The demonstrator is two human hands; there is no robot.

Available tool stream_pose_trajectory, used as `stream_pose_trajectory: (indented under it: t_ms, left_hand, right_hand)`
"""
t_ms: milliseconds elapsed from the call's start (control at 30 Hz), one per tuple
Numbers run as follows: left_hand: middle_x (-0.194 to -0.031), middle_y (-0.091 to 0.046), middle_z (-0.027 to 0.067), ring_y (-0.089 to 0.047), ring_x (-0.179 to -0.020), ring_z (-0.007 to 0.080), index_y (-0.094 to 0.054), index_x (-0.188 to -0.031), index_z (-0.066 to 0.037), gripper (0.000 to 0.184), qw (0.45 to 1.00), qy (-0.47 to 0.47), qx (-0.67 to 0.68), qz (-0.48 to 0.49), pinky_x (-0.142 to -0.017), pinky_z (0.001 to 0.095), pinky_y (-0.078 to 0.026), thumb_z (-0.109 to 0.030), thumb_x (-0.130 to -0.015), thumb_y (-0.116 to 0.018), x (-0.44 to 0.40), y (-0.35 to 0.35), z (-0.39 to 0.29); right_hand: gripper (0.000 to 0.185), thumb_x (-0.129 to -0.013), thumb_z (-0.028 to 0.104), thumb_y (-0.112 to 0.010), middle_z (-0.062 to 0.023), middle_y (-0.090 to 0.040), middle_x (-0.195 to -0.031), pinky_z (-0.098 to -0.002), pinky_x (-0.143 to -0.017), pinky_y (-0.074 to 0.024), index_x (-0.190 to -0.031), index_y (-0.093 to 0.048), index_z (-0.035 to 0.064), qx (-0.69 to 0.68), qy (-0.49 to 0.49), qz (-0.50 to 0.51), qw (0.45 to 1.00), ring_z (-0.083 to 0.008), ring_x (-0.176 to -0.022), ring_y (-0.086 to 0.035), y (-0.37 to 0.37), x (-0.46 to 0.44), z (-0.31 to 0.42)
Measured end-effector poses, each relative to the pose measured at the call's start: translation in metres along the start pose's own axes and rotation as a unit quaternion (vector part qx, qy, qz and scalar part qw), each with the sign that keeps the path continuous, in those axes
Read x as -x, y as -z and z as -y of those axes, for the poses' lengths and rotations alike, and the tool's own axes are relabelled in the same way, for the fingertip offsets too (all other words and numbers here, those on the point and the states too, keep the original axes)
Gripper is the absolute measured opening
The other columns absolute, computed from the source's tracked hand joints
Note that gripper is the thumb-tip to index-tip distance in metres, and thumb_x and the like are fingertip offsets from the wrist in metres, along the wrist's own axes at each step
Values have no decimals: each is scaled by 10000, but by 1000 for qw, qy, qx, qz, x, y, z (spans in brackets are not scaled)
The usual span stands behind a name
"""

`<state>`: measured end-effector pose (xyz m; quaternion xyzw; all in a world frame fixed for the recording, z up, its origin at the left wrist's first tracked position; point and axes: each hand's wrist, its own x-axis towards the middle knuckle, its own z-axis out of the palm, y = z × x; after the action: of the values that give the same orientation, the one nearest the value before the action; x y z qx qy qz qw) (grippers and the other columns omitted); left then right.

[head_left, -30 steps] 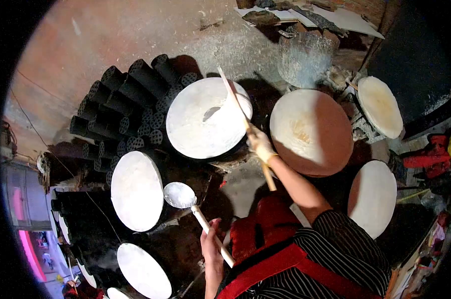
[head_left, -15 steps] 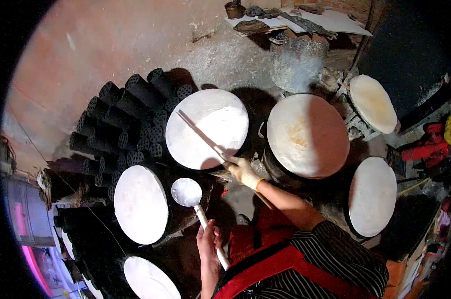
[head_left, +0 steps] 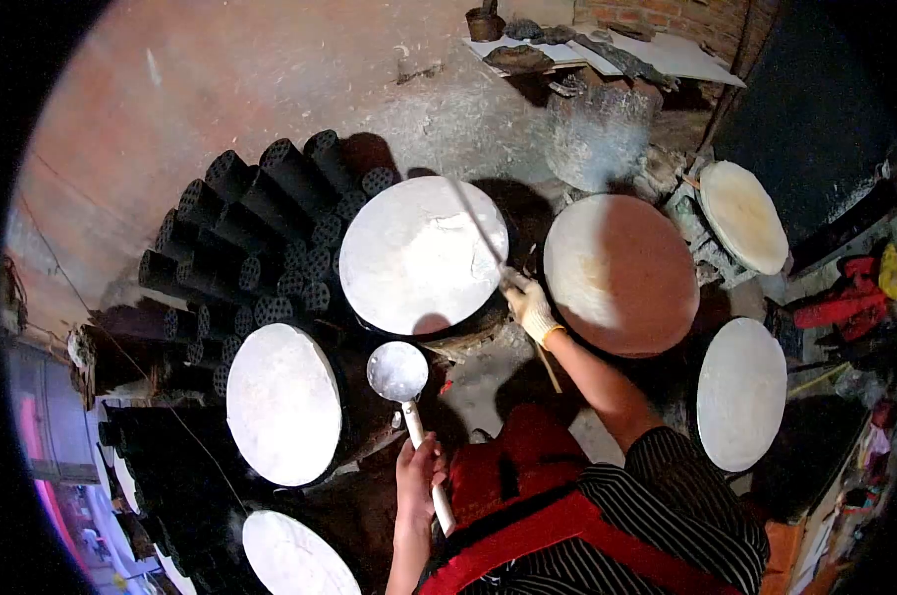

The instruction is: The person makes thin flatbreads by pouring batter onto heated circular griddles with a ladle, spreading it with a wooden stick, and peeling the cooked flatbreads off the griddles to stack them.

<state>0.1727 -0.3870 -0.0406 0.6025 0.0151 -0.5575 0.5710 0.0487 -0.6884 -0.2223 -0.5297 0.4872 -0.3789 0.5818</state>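
Note:
My left hand (head_left: 422,474) is wrapped round the pale handle of a ladle (head_left: 397,371), whose round bowl is held level with the near edge of a large round griddle. My right hand (head_left: 530,309), in a light work glove, grips a long thin stick (head_left: 475,220). The stick reaches across the right side of the white-coated griddle (head_left: 409,248); its far part is blurred, and I cannot tell whether it touches the white layer. What seems to be its other end shows below my wrist.
More round white-topped griddles stand around: one at right (head_left: 621,268), one at left (head_left: 283,405), others farther out. Black perforated coal briquettes (head_left: 260,218) are stacked by the wall. Behind is a drum (head_left: 599,129) under a white board (head_left: 667,58) with dark lumps.
My right hand has moved right and slightly up the view, and the stick has swung from the griddle's left side to its right. The ladle has shifted slightly right.

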Motion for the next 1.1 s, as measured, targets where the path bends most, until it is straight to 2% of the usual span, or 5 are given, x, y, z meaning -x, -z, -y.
stream_pose_trajectory:
  t_ms: [367, 600, 667, 733, 1100]
  left_hand:
    - [-555, -364, -11, -352, -403, 90, -361, -693, -99, 215, 982, -107, -126, 94, -364, 228, -287, -144, -878, -462, -142, -15, -49]
    - [-634, -389, 28, -371, -444, 106, -399, -845, 6, 52, 987, 56, 124, 83, -370, 216, -315, -42, -861, -409, -186, -55, -35]
    - [-633, -381, 2, -339, -439, 73, -423, -934, 34, 106, 950, -184, -140, 209, -357, 181, -295, -55, -878, -421, -137, -38, -70]
    - [-633, -379, -9, -312, -434, 48, -432, -1011, 36, 164, 913, 183, 295, 217, -335, 148, -276, -75, -890, -437, -105, -14, -93]
    - [-641, -378, 13, -332, -452, 54, -409, -883, -20, 47, 950, 208, 214, 95, -298, 150, -252, -62, -890, -428, -43, 62, -52]
  right_hand:
    - [329, -850, -12, -504, 40, -581, -913, -180, -422, -337, -1169, -547, 53, -168, 20, -33, 985, -32, -515, -413, 15, 118, -5]
    - [318, -836, 9, -467, 7, -530, -595, -224, -295, -328, -1124, -552, 113, -201, -286, 105, 931, -82, -385, -411, -25, 141, 14]
    - [308, -847, 15, -436, 3, -532, -579, -229, -288, -345, -1116, -556, 103, -138, -313, 154, 927, -84, -382, -426, -17, 132, 18]
    - [309, -855, 18, -429, 10, -536, -565, -228, -282, -337, -1125, -552, 105, -111, -113, 87, 984, -65, -381, -430, -3, 118, 39]
    - [339, -815, -8, -478, -112, -597, -1048, -255, -763, -466, -1148, -538, 13, 167, 169, 73, 969, -158, -908, -554, -10, 159, 24]
